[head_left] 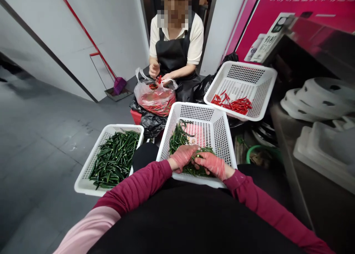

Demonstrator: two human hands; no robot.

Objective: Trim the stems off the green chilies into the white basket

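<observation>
My left hand [183,157], in a thin pink glove, is closed over the front part of a white perforated basket [164,143]. Facing it, my gloved right hand [213,164] has its fingers bent in a pinch. Green chili peppers [179,138] lie in this basket, heaped at its left side and beneath my hands. A green chili pepper [198,156] shows between the fingertips of both hands; its far part is hidden. To the left, a second white basket [83,183] holds a large pile of dark green chili peppers [115,159].
Across from me a person in a black apron [173,52] handles red chilies over a plastic bag [158,98]. A white basket [267,95] with red chilies [235,105] stands back right. A metal counter [288,154] borders the right; a broom [119,85] leans at left.
</observation>
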